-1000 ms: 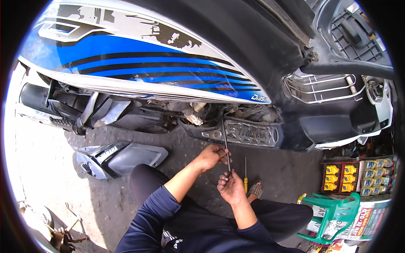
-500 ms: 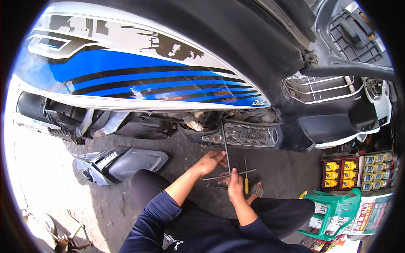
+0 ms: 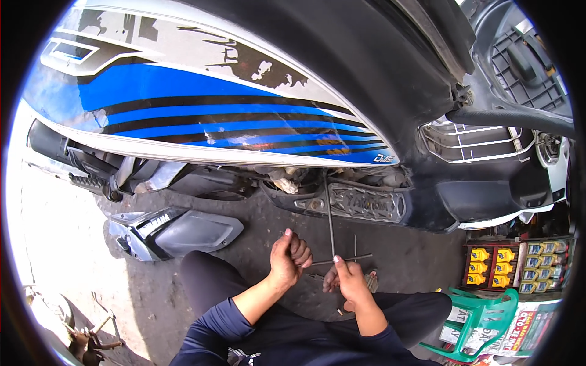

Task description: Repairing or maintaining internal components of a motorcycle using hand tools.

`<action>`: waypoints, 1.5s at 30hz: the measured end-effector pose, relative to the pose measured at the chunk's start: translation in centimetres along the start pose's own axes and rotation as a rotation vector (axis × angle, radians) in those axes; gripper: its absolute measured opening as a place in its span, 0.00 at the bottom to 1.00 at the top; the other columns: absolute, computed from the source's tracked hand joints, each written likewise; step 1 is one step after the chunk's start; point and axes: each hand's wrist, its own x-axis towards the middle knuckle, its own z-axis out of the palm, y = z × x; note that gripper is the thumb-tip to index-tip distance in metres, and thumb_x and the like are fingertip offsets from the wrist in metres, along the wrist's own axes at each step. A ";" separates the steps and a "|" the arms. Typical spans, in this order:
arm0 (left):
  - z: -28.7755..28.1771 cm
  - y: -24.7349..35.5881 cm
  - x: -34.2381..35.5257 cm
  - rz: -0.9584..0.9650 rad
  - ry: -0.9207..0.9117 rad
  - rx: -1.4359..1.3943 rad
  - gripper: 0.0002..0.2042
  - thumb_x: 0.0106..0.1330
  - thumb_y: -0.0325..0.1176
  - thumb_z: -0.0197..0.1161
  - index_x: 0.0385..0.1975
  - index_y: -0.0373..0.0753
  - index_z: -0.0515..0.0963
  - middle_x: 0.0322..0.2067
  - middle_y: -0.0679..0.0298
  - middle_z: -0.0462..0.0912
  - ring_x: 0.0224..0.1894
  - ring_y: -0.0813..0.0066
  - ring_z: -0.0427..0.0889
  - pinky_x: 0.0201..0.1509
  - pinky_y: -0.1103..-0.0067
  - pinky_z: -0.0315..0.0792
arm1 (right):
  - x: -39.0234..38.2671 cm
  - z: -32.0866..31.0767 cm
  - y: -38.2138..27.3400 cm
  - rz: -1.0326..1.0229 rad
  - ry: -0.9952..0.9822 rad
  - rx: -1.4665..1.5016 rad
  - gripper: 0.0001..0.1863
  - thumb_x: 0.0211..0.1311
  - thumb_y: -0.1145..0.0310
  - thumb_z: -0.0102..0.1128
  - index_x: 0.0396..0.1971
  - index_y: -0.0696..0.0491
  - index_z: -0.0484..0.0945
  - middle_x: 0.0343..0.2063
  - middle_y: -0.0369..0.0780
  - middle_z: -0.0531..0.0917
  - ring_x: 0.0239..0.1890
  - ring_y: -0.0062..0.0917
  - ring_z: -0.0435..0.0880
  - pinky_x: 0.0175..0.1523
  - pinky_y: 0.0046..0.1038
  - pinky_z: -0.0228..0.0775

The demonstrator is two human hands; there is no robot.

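Observation:
My left hand (image 3: 287, 261) is curled with its thumb raised, beside the left end of a metal T-wrench (image 3: 331, 222)'s crossbar; whether it holds that end is hidden. My right hand (image 3: 348, 283) has its thumb on the wrench's junction, fingers curled beneath. The shaft runs up into the exposed underside beside the footboard (image 3: 366, 204) of a scooter with a blue, white and black side panel (image 3: 146, 79). The thin shaft of a screwdriver (image 3: 355, 244) shows behind the crossbar.
A detached grey plastic cover (image 3: 198, 232) lies on the ground at left. At right are a rack of yellow bottles (image 3: 479, 268) and a green plastic chair (image 3: 488, 311). Metal parts (image 3: 91, 341) lie at lower left. My knees are bent below the wrench.
My left hand has left the shaft and dropped to the crossbar's left end, thumb up. My right hand has moved slightly down and right. The crossbar swung into view and now sits slightly lower.

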 end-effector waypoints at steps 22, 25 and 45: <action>4.9 0.3 -0.8 0.187 0.244 -0.061 0.17 0.68 0.38 0.48 0.15 0.43 0.59 0.11 0.70 0.54 0.13 0.81 0.50 0.17 0.81 0.48 | 6.6 2.0 -1.1 -0.727 0.497 -0.515 0.15 0.67 0.64 0.49 0.23 0.57 0.74 0.17 0.49 0.78 0.24 0.49 0.79 0.30 0.44 0.67; 4.7 0.2 -1.1 0.195 0.252 -0.082 0.17 0.68 0.37 0.48 0.16 0.42 0.60 0.11 0.70 0.55 0.13 0.81 0.50 0.17 0.81 0.48 | 7.0 1.6 -0.5 -0.732 0.429 -0.425 0.15 0.68 0.65 0.48 0.25 0.58 0.75 0.16 0.47 0.77 0.22 0.44 0.79 0.28 0.39 0.67; 6.3 7.4 -1.0 0.201 -0.345 1.321 0.08 0.65 0.32 0.60 0.35 0.33 0.75 0.24 0.61 0.76 0.27 0.72 0.75 0.34 0.76 0.70 | 2.9 -1.3 -1.5 -0.794 0.368 -0.555 0.10 0.63 0.70 0.54 0.25 0.60 0.72 0.13 0.48 0.73 0.14 0.36 0.75 0.23 0.33 0.63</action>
